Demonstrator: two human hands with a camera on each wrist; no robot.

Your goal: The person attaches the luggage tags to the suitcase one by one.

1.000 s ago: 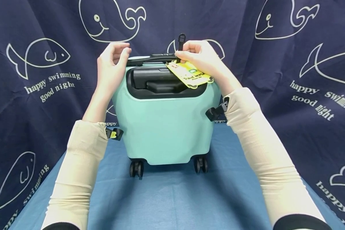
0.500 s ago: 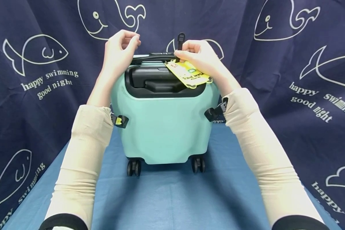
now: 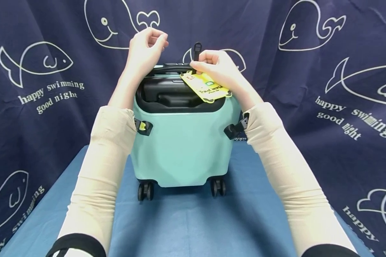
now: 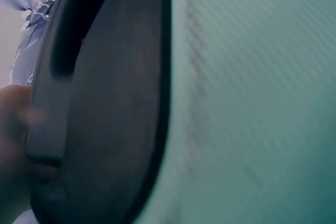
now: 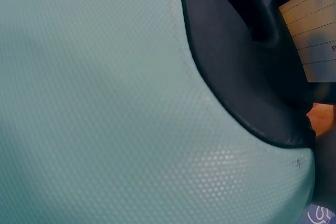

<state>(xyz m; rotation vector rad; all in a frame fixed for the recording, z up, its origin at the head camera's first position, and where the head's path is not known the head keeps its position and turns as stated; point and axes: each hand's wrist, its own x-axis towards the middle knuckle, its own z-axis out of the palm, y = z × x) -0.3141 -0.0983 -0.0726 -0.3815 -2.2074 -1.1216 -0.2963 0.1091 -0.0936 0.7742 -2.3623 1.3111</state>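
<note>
Navy fabric (image 3: pixel 254 21) printed with white-outlined whales (image 3: pixel 104 21), fish (image 3: pixel 35 57) and lettering (image 3: pixel 53 91) hangs behind a blue cloth-covered desk (image 3: pixel 186 232); soft shadows (image 3: pixel 246 210) cross it.

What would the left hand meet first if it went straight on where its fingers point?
Probably the strap in the right hand, though the head view leaves depth unclear.

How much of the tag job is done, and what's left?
Done: the suitcase stands upright, with the yellow tag up at its top handle. In hand: the right hand pinches the black strap; the left hand is raised nearby, seemingly empty. Left: the strap's end sticks up free, so fastening it probably remains, though I can't tell whether it goes around the handle.
</note>
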